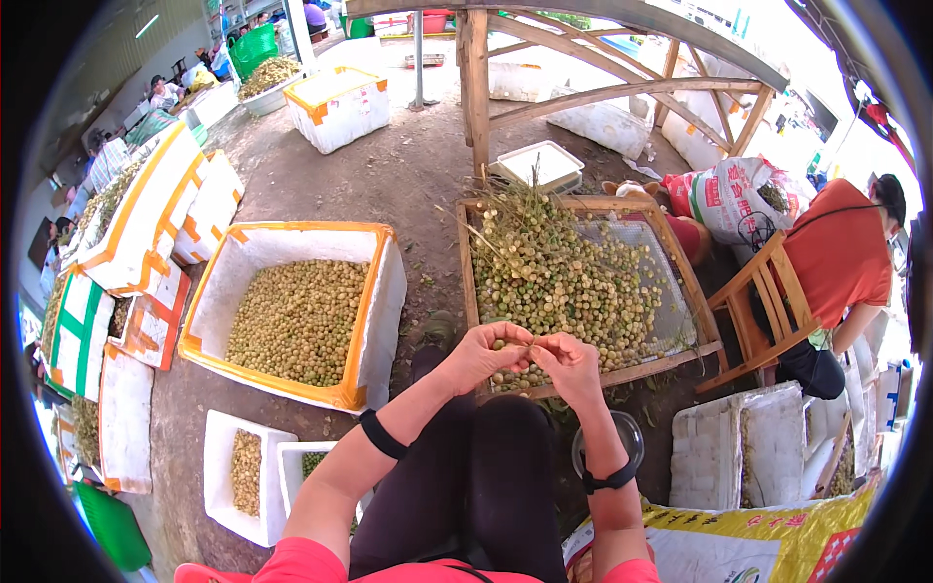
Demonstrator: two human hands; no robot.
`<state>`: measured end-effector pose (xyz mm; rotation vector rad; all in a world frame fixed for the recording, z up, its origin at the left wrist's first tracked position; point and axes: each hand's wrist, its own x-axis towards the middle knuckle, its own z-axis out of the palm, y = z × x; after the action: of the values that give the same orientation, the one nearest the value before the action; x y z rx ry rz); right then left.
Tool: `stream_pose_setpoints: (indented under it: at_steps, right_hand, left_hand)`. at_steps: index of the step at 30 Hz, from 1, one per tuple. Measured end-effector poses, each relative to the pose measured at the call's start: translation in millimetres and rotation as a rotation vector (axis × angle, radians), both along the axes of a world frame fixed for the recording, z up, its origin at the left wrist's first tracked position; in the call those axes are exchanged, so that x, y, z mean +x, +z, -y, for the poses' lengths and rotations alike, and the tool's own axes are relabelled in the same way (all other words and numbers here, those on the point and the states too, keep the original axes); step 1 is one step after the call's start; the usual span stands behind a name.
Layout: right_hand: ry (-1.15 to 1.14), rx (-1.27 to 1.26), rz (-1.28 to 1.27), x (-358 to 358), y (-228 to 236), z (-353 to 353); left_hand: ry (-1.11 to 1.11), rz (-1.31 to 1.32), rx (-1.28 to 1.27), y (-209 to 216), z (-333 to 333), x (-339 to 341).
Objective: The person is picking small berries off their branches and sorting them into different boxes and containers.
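My left hand (486, 356) and my right hand (571, 365) meet over the near edge of a wood-framed mesh tray (696, 282). Both are closed, thumbs and fingertips pinched together; what sits between them is too small to make out. Beyond my fingers, small round yellow-green fruits (554, 316) cover much of the mesh. A heap of thin stems with fruits attached (525, 233) lies at the tray's far left part. Left of the tray stands a large white foam box (387, 321) with orange tape, holding many loose fruits (301, 316).
Smaller white foam boxes (222, 476) stand at lower left. Taped boxes (146, 223) are stacked further left. A wooden frame (476, 87) rises behind the tray. At right, a person in an orange top (841, 253) sits on a wooden chair (768, 301). A yellow sack (739, 534) lies lower right.
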<state>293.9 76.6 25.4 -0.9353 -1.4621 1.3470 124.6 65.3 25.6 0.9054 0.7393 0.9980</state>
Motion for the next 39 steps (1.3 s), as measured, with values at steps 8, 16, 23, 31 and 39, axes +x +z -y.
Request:
stream_pose_setpoints:
  at_steps: [8, 16, 23, 31, 39]
  right_hand:
    - [-0.021, -0.067, 0.096, -8.4, 3.3, 9.6]
    - [-0.012, 0.107, 0.518, 61.9, -42.2, 37.5]
    - [0.111, 0.340, 0.985, 104.6, -58.9, 56.0]
    - [-0.592, -0.002, 1.209, 132.2, -72.9, -80.0]
    - [-0.342, -0.155, 0.860, 139.3, -98.4, -102.4]
  left_hand:
    - [0.077, -0.033, 0.086, 2.2, 20.7, -2.4]
    - [0.404, 0.374, -0.101, -7.7, 30.1, -61.2]
    - [1.421, 0.861, -0.340, -116.7, 59.8, -230.3]
    - [1.054, 0.665, -0.429, -92.3, 17.1, -147.2]
    - [0.581, 0.312, -0.407, -38.5, -12.3, -33.0]
